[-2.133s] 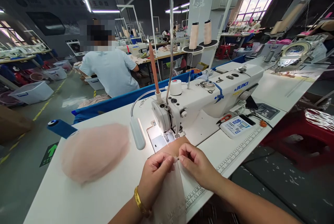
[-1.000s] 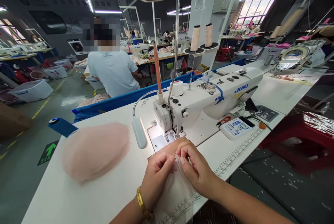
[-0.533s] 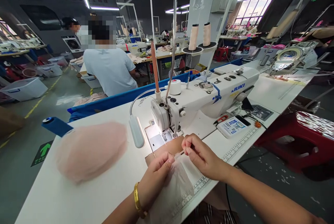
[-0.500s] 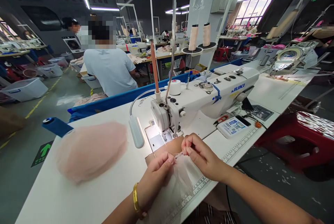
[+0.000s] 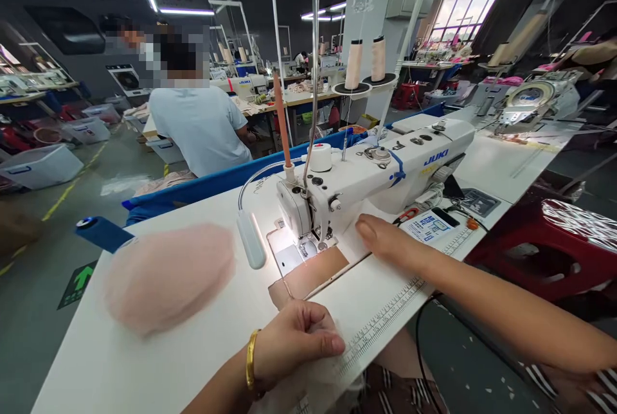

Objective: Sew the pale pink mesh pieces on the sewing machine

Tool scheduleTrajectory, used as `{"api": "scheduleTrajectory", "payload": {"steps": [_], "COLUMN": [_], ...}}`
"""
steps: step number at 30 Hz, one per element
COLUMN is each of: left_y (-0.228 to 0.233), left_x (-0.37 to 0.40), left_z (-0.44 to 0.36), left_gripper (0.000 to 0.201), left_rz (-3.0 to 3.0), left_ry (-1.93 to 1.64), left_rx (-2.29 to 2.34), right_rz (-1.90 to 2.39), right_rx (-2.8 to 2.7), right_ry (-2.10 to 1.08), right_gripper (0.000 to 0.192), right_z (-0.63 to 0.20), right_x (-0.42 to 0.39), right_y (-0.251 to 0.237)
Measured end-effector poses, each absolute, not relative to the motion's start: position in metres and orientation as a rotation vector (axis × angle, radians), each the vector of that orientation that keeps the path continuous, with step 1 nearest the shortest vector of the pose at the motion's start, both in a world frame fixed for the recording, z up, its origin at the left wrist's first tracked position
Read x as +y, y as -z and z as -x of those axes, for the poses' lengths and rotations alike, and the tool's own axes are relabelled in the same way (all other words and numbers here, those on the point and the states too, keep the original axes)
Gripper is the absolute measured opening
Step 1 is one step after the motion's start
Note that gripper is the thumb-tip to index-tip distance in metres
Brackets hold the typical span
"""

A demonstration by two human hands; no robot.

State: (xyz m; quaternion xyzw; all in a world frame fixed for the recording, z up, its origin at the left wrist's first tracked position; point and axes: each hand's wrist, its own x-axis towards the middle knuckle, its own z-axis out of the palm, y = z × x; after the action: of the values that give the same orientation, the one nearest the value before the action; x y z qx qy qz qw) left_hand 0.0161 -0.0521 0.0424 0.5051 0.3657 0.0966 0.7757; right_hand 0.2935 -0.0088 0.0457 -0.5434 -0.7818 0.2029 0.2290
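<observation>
My left hand, with a gold bangle on the wrist, is curled into a fist near the table's front edge, pinching a sheer white fabric piece that hangs over the edge. My right hand reaches out flat to the right of the needle, empty, its fingers close to the red-handled snips and a small control panel. A tan patch lies on the table in front of the presser foot of the white JUKI sewing machine.
A pile of pink mesh sits at the table's left, beside a blue roll. The gooseneck lamp shines on the needle plate. A printed ruler runs along the front edge. A person in a light-blue shirt sits beyond; a red stool stands at right.
My hands have parted: the right let go of the sheer fabric and moved up and right toward the snips. The left drew the fabric back to the table's front edge.
</observation>
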Motion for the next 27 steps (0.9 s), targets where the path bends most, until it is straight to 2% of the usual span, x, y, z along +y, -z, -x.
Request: {"api": "scheduleTrajectory", "payload": {"steps": [3, 5, 8, 10, 13, 21, 27], "left_y": [-0.039, -0.036, -0.032, -0.032, -0.033, -0.038, -0.039], "left_x": [-0.048, -0.044, -0.041, -0.040, -0.040, -0.040, -0.045], "left_z": [-0.019, -0.021, -0.019, -0.017, -0.014, -0.013, -0.015], "left_gripper": [0.053, 0.050, 0.048, 0.051, 0.052, 0.045, 0.041], "left_rz": [-1.127, -1.144, -1.178, -1.217, -1.267, -1.321, -1.392], "left_ry": [-0.380, -0.461, -0.485, -0.481, -0.481, -0.618, -0.729], "left_rx": [0.804, 0.799, 0.842, 0.871, 0.937, 1.019, 1.067], "right_rz": [1.500, 1.326, 1.022, 0.978, 0.950, 0.838, 0.923], "right_rx": [-2.099, -2.062, -1.907, -1.755, -1.529, -1.343, -1.412], "right_ry": [-0.620, -0.906, -1.380, -1.553, -1.705, -1.829, -1.624], "right_gripper": [0.021, 0.025, 0.043, 0.048, 0.044, 0.040, 0.036], "right_z": [-0.298, -0.286, -0.258, -0.244, -0.236, -0.231, -0.226], "right_x": [-0.019, -0.036, -0.052, -0.053, -0.047, -0.046, -0.050], "right_y": [-0.045, -0.043, -0.036, -0.028, -0.019, -0.021, -0.021]}}
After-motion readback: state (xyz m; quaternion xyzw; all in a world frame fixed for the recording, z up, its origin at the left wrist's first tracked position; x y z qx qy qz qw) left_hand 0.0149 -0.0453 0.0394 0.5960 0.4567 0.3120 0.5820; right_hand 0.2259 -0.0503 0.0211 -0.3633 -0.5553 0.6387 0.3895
